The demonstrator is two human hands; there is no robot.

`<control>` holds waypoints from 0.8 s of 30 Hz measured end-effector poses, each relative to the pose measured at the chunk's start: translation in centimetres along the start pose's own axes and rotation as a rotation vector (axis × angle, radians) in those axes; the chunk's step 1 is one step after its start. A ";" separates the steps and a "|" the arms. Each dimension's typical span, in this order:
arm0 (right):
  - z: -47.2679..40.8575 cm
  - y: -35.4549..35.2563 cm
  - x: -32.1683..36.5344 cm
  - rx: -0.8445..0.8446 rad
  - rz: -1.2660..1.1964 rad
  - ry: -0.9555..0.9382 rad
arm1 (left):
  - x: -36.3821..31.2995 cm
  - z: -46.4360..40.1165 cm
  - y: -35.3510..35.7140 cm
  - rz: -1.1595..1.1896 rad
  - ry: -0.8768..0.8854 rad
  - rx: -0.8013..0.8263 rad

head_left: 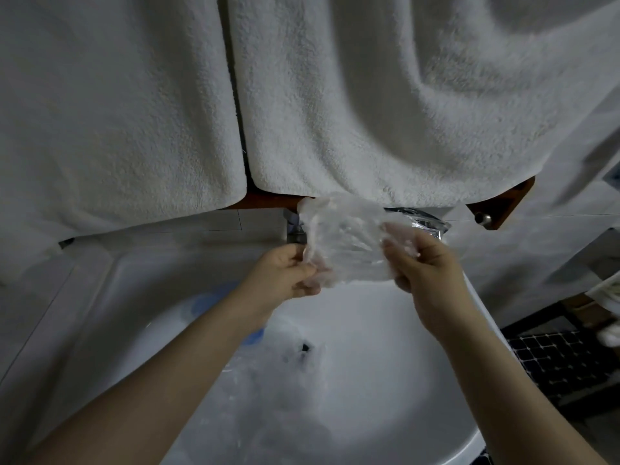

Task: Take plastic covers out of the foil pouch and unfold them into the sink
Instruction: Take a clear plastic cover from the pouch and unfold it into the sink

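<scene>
We look down on a white sink [385, 380] whose round basin fills the lower half of the view, its flat rim running off toward 9 o'clock. In the basin, around the dark drain [305, 348], lie crumpled clear plastic covers [268, 391] already spread out, and a bit of blue [214, 302] shows at the basin's edge behind our left forearm. Above the basin, at 12 o'clock from the drain, we hold another plastic cover [345, 236] stretched between both hands. Our left hand [285, 275] pinches its left edge between thumb and curled fingers. Our right hand [426, 266] grips the right edge with curled fingers, and the shiny foil pouch [426, 224] sticks out behind it; we cannot tell for sure whether that hand also clasps the pouch. A metal tap [295, 234] shows just behind the cover. Two thick white towels [369, 112] hang side by side across the whole upper half, over a reddish wooden rail [503, 206] with a metal knob. At 3 o'clock we see pale wall tiles and, lower, a dark floor of small tiles [553, 357].
</scene>
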State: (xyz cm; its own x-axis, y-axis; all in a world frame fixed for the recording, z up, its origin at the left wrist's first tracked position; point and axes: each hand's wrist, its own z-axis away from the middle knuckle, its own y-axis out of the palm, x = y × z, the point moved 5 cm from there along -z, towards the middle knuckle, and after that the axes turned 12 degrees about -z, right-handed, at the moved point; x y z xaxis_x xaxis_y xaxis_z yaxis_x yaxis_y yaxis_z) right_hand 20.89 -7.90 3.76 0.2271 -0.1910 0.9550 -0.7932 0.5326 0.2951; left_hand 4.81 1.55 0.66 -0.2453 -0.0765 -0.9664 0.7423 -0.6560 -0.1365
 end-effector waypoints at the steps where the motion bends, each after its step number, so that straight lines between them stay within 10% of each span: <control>1: -0.1 -0.9 0.3 -0.044 -0.018 -0.017 | -0.2 0.0 0.1 0.048 0.006 -0.002; 8: 1.3 -1.5 -2.9 0.089 -0.234 0.555 | -0.8 -0.1 2.1 -0.049 0.063 0.074; 16: 0.0 -1.0 -1.5 0.223 0.186 0.287 | -1.9 -0.6 3.0 -0.123 0.044 0.080; 24: -1.0 -1.8 -1.4 0.261 -0.082 0.355 | -1.5 -1.1 3.0 0.225 -0.009 0.079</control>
State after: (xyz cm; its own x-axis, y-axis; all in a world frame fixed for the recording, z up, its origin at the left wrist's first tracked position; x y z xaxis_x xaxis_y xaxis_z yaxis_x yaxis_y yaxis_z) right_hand 22.59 -7.77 1.88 0.4386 0.0951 0.8936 -0.8703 0.2927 0.3960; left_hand 8.11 0.50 1.49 -0.0852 -0.2340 -0.9685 0.7277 -0.6785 0.0999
